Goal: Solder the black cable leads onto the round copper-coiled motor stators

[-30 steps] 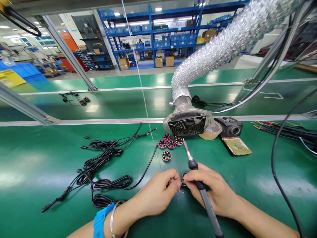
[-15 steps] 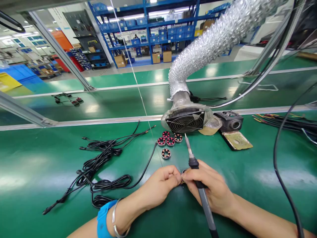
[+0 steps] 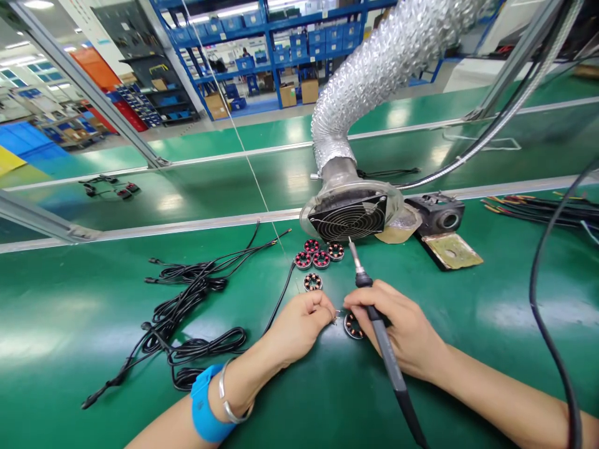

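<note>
**Two hands meeting over a small wound coil on the green bench**

Far to the left of the grip, a tangle of black cables [image 3: 187,312] is lying loose on the green bench top [image 3: 70,324], one strand running right toward the hands. The left hand [image 3: 299,324] is resting on the bench with a blue wristband [image 3: 203,408] and a metal bangle [image 3: 229,405] sitting on its wrist; its fingers are curled in and its fingertips are pinching something thin, too small to name, right at the gap between the two hands. Just right of that pinch, a round coil [image 3: 352,325] with copper windings is lying flat on the bench, partly covered by the right hand [image 3: 397,337]. That hand is wrapping its fingers around the black handle of a soldering iron [image 3: 374,318], clasping it like a pen; the metal tip is pointing up and away from the grip, clear of the coil, while the cord end is trailing back along the forearm.

Beyond the grip, one more coil [image 3: 312,282] is lying alone, and behind it a cluster of four coils [image 3: 319,254] is sitting together, just in front of a fume fan [image 3: 349,218] that is joining a silver flexible duct [image 3: 374,68]. Right of the fan, a black iron stand [image 3: 440,218] is sitting with a yellowish pad [image 3: 452,251] in front of it. Further right, a thick black cord [image 3: 547,299] is looping across the view.
</note>
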Demonstrator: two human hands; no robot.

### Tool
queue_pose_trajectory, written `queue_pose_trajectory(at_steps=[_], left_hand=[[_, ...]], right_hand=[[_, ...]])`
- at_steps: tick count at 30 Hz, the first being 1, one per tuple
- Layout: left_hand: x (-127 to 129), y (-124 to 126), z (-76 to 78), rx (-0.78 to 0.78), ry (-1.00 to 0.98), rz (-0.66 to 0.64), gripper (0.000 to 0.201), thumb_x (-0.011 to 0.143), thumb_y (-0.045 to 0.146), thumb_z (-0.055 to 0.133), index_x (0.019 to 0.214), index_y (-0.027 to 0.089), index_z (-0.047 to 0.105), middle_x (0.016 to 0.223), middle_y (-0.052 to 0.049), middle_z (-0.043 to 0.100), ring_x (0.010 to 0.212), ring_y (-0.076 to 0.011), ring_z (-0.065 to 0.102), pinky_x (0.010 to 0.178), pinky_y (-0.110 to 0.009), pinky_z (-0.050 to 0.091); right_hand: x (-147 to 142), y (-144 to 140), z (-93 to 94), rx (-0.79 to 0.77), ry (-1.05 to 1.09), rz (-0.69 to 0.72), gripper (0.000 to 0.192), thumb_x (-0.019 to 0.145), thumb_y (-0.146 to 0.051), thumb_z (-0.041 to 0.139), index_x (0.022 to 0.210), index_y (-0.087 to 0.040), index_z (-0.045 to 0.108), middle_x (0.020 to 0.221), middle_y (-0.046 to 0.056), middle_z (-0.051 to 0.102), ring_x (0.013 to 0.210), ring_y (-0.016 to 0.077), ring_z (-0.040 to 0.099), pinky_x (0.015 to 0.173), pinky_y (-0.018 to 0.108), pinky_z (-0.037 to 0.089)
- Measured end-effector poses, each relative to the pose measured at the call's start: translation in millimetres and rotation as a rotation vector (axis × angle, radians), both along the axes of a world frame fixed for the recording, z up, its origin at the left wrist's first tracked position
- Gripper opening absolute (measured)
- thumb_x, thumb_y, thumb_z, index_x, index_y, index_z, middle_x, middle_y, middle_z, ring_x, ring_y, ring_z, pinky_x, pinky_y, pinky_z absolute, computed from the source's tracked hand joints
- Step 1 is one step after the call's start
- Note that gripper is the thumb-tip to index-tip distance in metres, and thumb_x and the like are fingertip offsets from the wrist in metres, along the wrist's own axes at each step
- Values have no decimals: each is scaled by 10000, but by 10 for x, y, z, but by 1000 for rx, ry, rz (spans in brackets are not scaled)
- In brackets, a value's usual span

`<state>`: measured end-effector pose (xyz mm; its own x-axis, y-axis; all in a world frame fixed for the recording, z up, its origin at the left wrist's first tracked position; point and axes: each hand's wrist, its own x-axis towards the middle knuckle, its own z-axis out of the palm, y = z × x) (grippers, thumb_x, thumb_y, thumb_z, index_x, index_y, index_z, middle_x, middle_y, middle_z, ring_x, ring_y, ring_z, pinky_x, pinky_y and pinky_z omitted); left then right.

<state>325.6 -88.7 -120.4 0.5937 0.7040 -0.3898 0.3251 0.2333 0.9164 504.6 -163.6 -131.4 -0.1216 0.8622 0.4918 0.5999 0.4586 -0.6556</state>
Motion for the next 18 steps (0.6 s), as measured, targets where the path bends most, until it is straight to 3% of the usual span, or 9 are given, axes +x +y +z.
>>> queue_pose_trajectory(at_steps=[5, 8, 12, 15, 18], left_hand=[[-3, 25, -21, 114, -4, -39, 171, 811, 302, 536, 701, 170, 528, 634, 44, 464, 592, -98, 377, 571, -221, 304], [-12, 22, -28, 126, 13, -49, 163, 822, 293, 528, 715, 169, 530, 637, 43, 455, 601, -103, 373, 571, -221, 300], [-22, 18, -36, 137, 14, -56, 172, 837, 298, 529, 720, 173, 528, 632, 45, 443, 597, -104, 370, 563, -216, 296], [-24, 19, -34, 143, 18, -64, 173, 846, 299, 528, 726, 174, 530, 633, 45, 446, 594, -103, 372, 562, -215, 300], [-24, 18, -24, 149, 17, -70, 171, 849, 296, 526, 731, 174, 533, 638, 44, 455, 597, -103, 379, 566, -214, 304]], right_hand=[[107, -159, 185, -21, 75, -77, 397, 927, -167, 546, 1315, -252, 541, 796, 9, 660, 688, 155, 606, 622, 280, 497], [199, -221, 240, -51, 137, -132, 287, 912, -208, 566, 1180, -269, 648, 786, 19, 642, 654, 155, 591, 575, 277, 482], [258, -217, 165, -105, 332, -232, 148, 899, -225, 576, 994, -261, 684, 797, 26, 670, 601, 153, 586, 503, 261, 460], [254, -192, 107, -144, 401, -263, 113, 888, -223, 579, 946, -244, 673, 685, 5, 628, 494, 129, 505, 437, 247, 414], [249, -180, 98, -145, 382, -268, 110, 879, -214, 585, 937, -235, 675, 698, 12, 633, 516, 136, 515, 456, 256, 424]])
